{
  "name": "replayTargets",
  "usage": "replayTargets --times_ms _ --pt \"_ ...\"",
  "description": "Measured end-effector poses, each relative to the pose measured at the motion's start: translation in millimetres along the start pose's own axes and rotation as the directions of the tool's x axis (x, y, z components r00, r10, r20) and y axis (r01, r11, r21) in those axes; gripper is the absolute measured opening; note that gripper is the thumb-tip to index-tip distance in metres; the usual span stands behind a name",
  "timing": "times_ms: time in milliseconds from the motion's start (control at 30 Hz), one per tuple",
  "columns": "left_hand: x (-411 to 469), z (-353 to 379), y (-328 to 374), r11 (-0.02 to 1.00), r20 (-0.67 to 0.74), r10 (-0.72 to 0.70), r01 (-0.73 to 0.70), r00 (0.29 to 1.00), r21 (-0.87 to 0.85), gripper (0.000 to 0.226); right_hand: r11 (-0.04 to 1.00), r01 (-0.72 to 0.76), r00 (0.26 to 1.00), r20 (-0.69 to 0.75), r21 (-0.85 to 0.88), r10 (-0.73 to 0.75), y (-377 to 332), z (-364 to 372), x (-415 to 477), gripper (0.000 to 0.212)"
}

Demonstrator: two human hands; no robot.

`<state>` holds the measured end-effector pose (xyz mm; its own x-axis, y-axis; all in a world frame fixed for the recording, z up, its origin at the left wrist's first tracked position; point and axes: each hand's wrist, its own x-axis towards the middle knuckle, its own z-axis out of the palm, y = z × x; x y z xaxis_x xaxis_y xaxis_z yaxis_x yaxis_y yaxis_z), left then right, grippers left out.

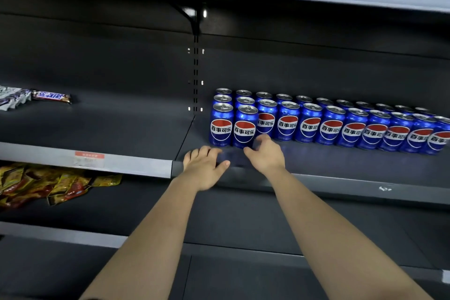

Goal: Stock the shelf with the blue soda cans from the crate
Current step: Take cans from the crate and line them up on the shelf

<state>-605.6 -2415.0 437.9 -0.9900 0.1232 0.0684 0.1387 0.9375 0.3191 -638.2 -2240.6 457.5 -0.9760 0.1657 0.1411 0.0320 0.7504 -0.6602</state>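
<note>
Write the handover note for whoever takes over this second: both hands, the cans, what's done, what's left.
Left hand: open and empty, at the front edge of the shelf.
Right hand: empty, fingers loosely curled beside the second front can.
Blue soda cans: upright, in two rows running to the right edge of view. A third, front row has two cans at its left end.
Done: those rows.
Left: extend the front row rightward. The crate is not in view.
</note>
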Motion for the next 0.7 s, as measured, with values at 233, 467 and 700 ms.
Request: replayTargets --times_ms 233,467,700 --pt "-49.5 9.7 -14.3 0.995 -0.181 0.091 -0.098 0.979 -0.027 0.051 0.991 0.095 0.992 -0.087 0.095 -0.087 8.1 -8.8 -49.0 0.036" --pt "-117.6 24.5 -39.6 0.988 -0.148 0.113 -0.126 0.983 -0.084 0.053 0.954 0.124 0.962 -0.270 0.273 -0.048 25.9 24.2 -124.0 0.022" --pt "-185.7 56.8 -81.4 0.997 0.012 0.054 -0.053 0.998 -0.060 0.052 0.952 -0.217 0.976 0.032 0.217 0.215 69.0 86.3 -208.0 0.038"
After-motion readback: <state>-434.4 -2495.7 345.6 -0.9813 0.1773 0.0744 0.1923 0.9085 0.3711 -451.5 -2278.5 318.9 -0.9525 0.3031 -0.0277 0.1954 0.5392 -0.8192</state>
